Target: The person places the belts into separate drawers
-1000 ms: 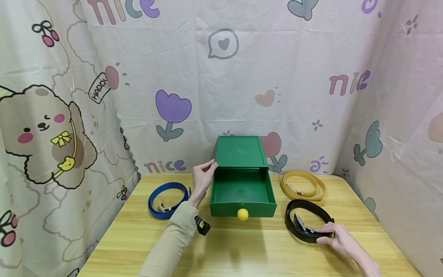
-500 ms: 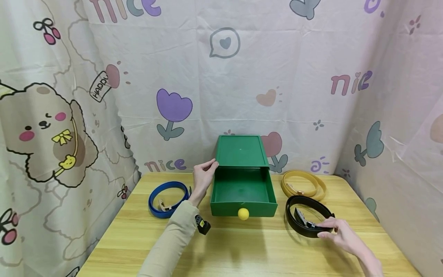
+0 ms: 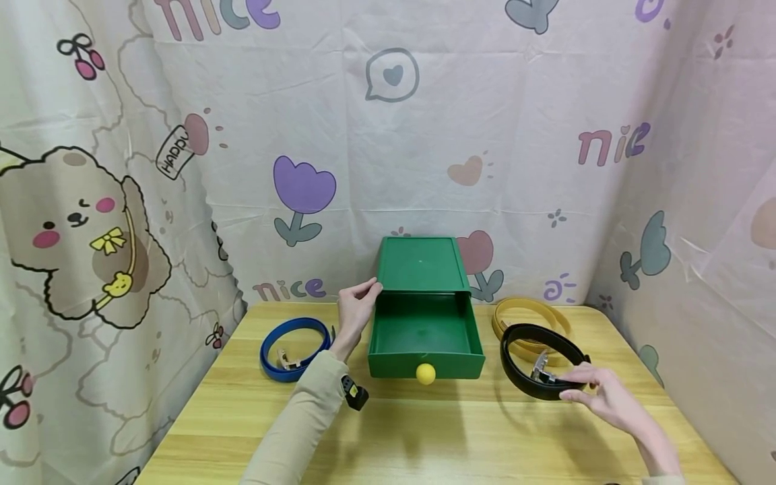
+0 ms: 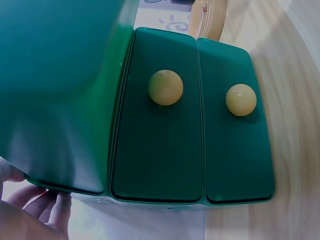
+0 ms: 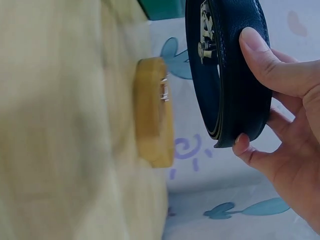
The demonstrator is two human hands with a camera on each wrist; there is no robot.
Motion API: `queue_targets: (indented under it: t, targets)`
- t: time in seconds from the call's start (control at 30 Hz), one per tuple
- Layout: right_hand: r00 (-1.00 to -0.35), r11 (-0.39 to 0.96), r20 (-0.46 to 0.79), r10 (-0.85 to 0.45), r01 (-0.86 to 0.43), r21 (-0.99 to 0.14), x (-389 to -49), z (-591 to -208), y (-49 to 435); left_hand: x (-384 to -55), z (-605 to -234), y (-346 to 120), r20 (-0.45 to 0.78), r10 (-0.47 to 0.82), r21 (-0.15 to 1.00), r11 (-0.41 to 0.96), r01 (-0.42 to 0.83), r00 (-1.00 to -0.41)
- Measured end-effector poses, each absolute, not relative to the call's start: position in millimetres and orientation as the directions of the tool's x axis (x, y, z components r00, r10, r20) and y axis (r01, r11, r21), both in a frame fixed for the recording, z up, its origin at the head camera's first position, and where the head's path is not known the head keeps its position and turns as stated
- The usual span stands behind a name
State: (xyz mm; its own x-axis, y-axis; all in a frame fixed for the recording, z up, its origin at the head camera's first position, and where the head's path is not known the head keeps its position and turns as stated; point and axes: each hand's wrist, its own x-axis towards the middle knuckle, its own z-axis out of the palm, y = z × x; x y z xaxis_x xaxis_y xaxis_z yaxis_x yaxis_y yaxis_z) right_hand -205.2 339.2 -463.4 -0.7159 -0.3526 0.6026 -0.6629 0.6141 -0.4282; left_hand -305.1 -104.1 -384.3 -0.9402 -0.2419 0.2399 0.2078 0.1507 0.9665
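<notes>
Right hand (image 3: 609,397) pinches black belt (image 5: 240,90) aloft | left hand (image 3: 354,311) grips cabinet (image 3: 421,266) edge | drawer (image 3: 394,367) agape

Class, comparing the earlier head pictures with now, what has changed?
The right hand, already gripping the black belt, has raised it above the table. Unchanged: the left hand at the green cabinet, the open drawer, the blue belt and the yellow belt.

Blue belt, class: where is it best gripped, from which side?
The blue belt is probably best pinched on its far-left stretch, coming from above left: it lies in an open coil with room inside for a finger, its buckle sits toward the near side, and the left sleeve crosses in front of its right.
</notes>
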Motion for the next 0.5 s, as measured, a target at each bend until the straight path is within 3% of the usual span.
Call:
queue_targets:
  t: [0.5]
  targets:
    - [-0.603,0.607,0.674,-0.427,-0.744,-0.281,-217.0,-418.1,329.1,-305.4,-385.4,-103.1,0.239,-0.252,0.966,0.157,0.204,-0.938]
